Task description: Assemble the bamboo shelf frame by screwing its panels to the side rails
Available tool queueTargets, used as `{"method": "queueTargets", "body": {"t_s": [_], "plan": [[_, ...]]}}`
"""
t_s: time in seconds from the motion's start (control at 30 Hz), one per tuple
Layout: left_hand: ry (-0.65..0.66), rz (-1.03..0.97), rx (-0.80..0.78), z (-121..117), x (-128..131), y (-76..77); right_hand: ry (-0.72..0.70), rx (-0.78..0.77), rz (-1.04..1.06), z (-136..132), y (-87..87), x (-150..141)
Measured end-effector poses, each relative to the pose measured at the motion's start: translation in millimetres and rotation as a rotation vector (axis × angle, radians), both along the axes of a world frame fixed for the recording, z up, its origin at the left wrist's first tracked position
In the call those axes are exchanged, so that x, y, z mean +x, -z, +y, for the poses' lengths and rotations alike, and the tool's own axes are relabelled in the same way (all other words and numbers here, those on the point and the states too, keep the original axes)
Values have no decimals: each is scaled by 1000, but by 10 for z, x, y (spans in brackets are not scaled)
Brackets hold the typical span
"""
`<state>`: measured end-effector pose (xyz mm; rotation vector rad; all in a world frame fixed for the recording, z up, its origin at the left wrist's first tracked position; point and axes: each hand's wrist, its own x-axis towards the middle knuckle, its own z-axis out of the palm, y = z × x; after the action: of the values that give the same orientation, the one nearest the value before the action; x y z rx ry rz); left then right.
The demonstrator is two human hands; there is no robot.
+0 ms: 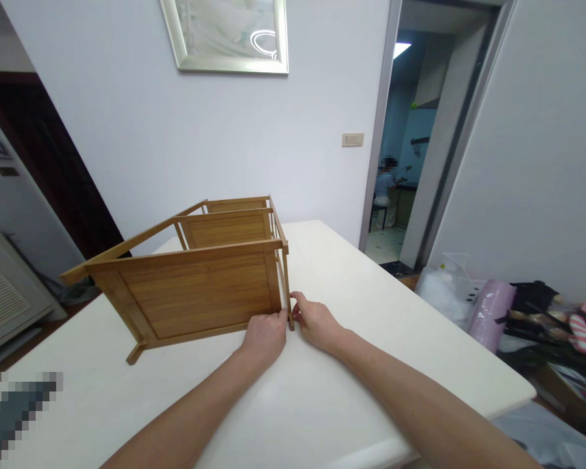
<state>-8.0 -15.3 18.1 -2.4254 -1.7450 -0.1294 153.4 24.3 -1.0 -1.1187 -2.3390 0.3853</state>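
A brown wooden shelf rack with several panels lies on its side on a white table. My left hand is closed on the lower right corner of its nearest panel, close to a leg. On the other side of that leg is my right hand, its fingers curled and pinched against the outer face near the leg's end. Whatever is between those fingertips is too small or hidden to make out.
Behind the table is a wall with a framed picture and a switch plate. Through a doorway, a person sits in another room. Bags and a purple roll are piled on the right. A louvered white cabinet stands left.
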Motion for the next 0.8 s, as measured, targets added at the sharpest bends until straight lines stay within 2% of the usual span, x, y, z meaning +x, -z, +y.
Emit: {"method": "queueTargets", "body": {"t_s": [0.13,0.37,0.8], "plan": [[-1,-2,-3,3,2,1,5,42,26,2,2,11],[-11,-1,-22,3,7,-6,0,-13,160,76,91,8],[-8,-9,-40,-10,15,-44,-18,-37,112,119,96,9]]}}
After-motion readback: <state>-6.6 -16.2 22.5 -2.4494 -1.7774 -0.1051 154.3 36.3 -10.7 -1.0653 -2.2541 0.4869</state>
